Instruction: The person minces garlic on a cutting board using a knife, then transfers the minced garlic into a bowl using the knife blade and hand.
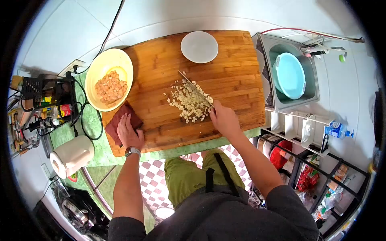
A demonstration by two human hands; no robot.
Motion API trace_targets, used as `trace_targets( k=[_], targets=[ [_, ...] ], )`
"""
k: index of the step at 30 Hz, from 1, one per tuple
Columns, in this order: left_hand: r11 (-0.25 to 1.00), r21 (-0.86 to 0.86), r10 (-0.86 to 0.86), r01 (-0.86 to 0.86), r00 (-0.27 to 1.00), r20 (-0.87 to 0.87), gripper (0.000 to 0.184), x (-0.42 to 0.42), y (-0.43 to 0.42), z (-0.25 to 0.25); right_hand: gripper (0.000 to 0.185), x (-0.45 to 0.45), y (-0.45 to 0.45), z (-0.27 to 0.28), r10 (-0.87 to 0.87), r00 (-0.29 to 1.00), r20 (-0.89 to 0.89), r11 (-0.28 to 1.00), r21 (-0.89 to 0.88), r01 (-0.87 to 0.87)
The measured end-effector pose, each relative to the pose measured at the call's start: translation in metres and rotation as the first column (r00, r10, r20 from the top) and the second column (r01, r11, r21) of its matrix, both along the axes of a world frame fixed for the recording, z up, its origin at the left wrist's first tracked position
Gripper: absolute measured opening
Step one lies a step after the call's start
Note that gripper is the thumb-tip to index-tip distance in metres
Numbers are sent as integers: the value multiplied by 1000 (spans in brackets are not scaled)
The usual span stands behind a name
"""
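Note:
My right hand (224, 117) grips a kitchen knife (196, 89), its blade lying across a pile of finely chopped pale pieces (189, 106), possibly garlic. The pile spreads over the middle of a large wooden cutting board (157, 108). At the board's lower left corner my left hand (129, 132) lies on a folded dark brown cloth (134, 117), fingers stretched out flat. Just above that cloth, a pale yellow bowl (91, 86) holds raw cut meat (111, 87). A white plate (199, 47) rests at the board's far edge.
Right of the board is a metal sink (281, 105) with a light blue basin (290, 76) inside. A cream kettle-like appliance (74, 156) and black cables (84, 108) are on the left. Below right stands a black shelf rack (317, 176) with packages.

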State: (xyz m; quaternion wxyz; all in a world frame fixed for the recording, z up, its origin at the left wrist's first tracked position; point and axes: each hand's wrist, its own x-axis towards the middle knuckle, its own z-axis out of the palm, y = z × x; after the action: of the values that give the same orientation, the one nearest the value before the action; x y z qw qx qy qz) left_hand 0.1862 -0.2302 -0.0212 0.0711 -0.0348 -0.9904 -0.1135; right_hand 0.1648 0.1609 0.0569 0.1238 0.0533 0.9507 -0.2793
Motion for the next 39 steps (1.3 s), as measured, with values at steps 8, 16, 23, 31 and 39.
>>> trace_targets(
  k=[8,16,23,31,39],
  targets=[
    [1000,24,-18,18,1000,-20,74,-1,-5,-4,20,-6,16,-9,56,998,5,998,33,-56],
    [999,40,-10,10,1000,-8,74,-2,-3,3,21,-13,26,-6,64,998,-28,995,81,-62],
    [999,34,-14,15,1000,-14,74,-1,-1,4,20,-1,8,2,183,980,82,970,146,-194],
    [999,47,-6,7,1000,-16,74,-1,-1,4,20,-41,26,9,199,978,-61,966,180,-185],
    [999,38,-6,7,1000,-20,73,0,-1,4,19,-9,35,-8,213,975,-70,946,263,-188]
  ],
)
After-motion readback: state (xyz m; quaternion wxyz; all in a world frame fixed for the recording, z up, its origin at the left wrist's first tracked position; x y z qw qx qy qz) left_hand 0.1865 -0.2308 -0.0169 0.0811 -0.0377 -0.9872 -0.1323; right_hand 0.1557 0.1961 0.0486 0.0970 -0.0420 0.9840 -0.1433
